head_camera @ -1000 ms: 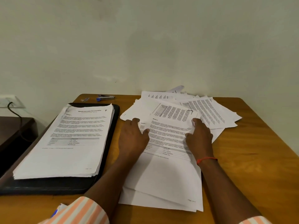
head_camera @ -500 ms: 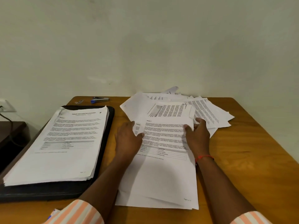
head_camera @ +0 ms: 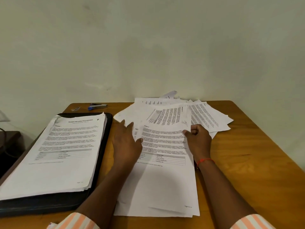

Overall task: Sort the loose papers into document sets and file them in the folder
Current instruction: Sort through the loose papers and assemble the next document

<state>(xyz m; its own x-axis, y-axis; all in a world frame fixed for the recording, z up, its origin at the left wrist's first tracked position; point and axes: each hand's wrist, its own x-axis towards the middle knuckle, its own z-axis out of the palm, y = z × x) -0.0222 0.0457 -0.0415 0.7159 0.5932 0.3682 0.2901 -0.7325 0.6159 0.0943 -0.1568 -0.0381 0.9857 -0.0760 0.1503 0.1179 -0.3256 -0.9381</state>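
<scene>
A brown wooden table [head_camera: 247, 162] stands against a pale plastered wall [head_camera: 148, 47]. On its left side lies a flat black zip folder [head_camera: 49, 205], and a thick stack of printed white pages [head_camera: 62, 154] rests squarely on top of it, covering most of the cover so that only the black rim shows. In the middle of the table, just beside the folder, lies a pile of white sheets [head_camera: 158, 195] running from the near edge toward the wall. Beyond it a loose fan of printed white papers [head_camera: 211, 118] spreads crookedly over the far side, some turned sideways and one curled up against the wall. The two hands are set apart on either side of the top printed sheet [head_camera: 165, 146] of the middle pile. The left hand [head_camera: 127, 142] lies flat with straight fingers on the papers by that sheet's left edge, its thumb resting on the edge. The right hand [head_camera: 198, 141] has its fingers curled and pinches the sheet's right edge with its thumb on top. A thin red thread bracelet [head_camera: 205, 161] circles the right wrist, and orange-and-white striped sleeves [head_camera: 77, 222] show at the bottom. Near the far left corner lie a blue-and-silver stapler [head_camera: 97, 106] and a small metal piece [head_camera: 75, 109], well apart from the hands. Dark furniture [head_camera: 9, 141] stands left of the table.
</scene>
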